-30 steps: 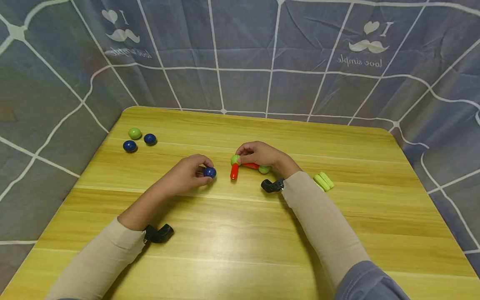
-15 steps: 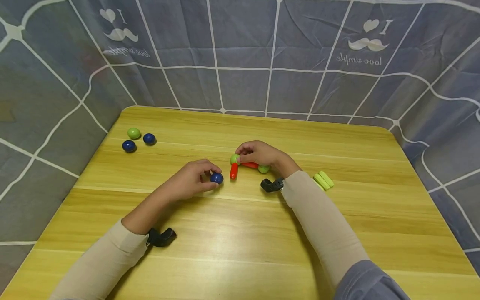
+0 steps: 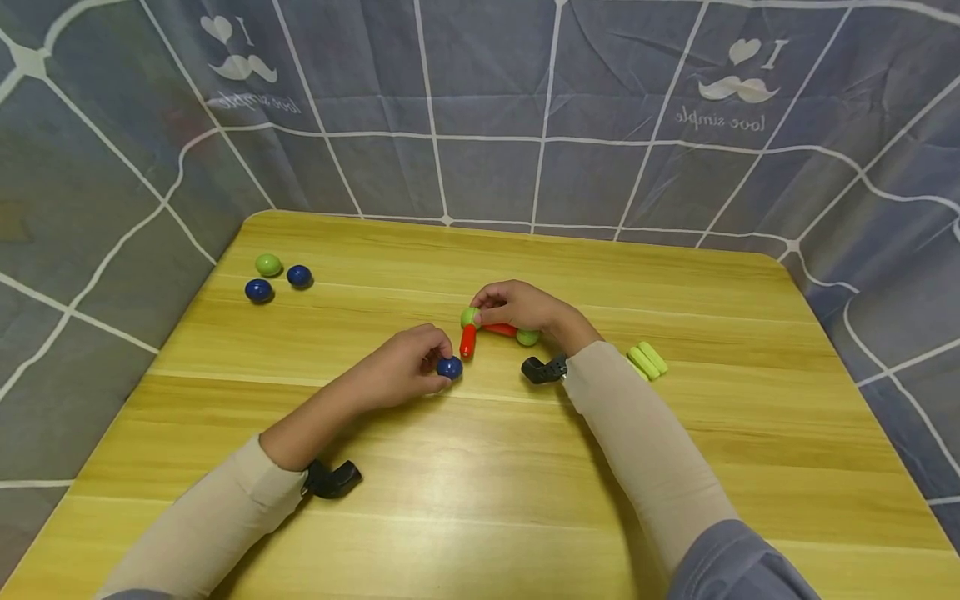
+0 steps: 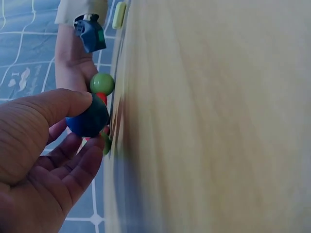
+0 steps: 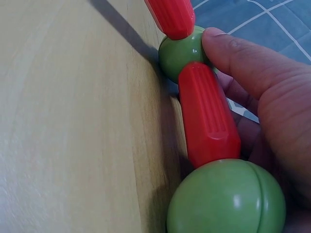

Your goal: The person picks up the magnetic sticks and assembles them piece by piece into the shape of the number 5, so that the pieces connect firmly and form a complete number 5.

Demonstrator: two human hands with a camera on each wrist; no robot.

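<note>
Between thumb and fingers, my left hand [image 3: 401,367] pinches a dark blue ball [image 3: 450,368], close to the free end of a red rod [image 3: 468,341]. That rod joins a green ball [image 3: 470,318], which the thumb and fingers of my right hand [image 3: 517,307] hold. From the same green ball a second red rod [image 5: 209,116] runs to another green ball [image 5: 226,199], large in the right wrist view. In the left wrist view the blue ball [image 4: 88,117] hides part of the joined pieces. Whether it touches the rod's end I cannot tell.
At the back left of the wooden table [image 3: 450,500] lie two blue balls [image 3: 258,291] and a green ball [image 3: 268,265]. Yellow-green rods [image 3: 648,361] lie side by side right of my right forearm. A grey curtain [image 3: 487,108] hangs behind the table.
My left hand has moved right and slightly nearer to me with the blue ball, bringing it beside the red rod's end. My right hand and the joined pieces have stayed in place.
</note>
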